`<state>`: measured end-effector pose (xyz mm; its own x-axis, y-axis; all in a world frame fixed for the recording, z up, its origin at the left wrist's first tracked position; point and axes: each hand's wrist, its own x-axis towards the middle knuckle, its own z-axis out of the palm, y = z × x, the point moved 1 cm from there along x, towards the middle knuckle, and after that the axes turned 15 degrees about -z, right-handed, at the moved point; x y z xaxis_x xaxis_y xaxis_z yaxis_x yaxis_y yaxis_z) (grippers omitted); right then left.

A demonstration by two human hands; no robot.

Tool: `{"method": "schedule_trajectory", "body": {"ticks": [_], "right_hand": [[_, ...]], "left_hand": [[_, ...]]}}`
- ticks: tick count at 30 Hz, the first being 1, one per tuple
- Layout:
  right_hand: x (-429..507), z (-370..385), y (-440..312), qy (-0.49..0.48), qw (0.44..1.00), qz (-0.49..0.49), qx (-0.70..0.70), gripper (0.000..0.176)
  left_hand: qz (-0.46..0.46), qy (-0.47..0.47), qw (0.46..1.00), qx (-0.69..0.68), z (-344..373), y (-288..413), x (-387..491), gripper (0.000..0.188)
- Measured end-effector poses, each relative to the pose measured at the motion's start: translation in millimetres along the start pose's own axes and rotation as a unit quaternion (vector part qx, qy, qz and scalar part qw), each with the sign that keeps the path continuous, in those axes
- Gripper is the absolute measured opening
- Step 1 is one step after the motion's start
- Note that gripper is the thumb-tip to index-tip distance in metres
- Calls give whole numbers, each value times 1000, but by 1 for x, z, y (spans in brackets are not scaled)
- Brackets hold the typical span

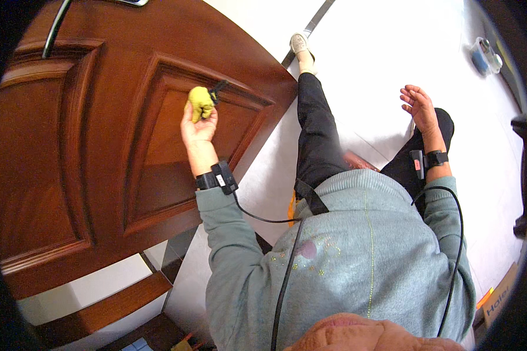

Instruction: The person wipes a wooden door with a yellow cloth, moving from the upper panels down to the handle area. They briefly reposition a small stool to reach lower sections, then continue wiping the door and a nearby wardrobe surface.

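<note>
My left hand point(200, 131) is closed around a bunched yellow cloth point(199, 103), held up in front of a brown panelled wooden door point(175, 145). A small dark piece point(218, 91) sticks out beside the cloth; what it is, I cannot tell. Whether the cloth touches the door is not plain from above. Over my right leg hangs my right hand point(421, 109), with nothing in it and its fingers loosely bent and apart. Each wrist wears a black strap with a small device, and black cables run along my sweater point(342, 245).
A metal door handle point(55, 30) juts out at upper left. My outstretched foot in a beige shoe point(299, 43) is near a dark floor strip point(319, 18). A clear plastic tub point(484, 58) with items stands at right. A cardboard box point(500, 298) is at lower right.
</note>
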<state>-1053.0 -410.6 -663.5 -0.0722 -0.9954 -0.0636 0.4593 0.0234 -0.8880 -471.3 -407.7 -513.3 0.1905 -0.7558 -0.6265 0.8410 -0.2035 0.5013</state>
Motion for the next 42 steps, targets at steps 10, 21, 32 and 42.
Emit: {"method": "schedule_trajectory", "body": {"ticks": [10,21,32,42], "right_hand": [[-18,46,-25,18,1000,-20,-7,27],[-18,73,-44,-4,999,14,-46,27],[-18,112,-64,3,993,50,-103,26],[-15,139,-68,-7,987,79,-141,24]], "left_hand": [[185,-17,976,115,36,70,-88,34],[137,145,977,69,-73,38,-30,36],[-72,200,977,27,-167,-4,54,34],[-132,197,971,-29,-166,-10,74,38]]}}
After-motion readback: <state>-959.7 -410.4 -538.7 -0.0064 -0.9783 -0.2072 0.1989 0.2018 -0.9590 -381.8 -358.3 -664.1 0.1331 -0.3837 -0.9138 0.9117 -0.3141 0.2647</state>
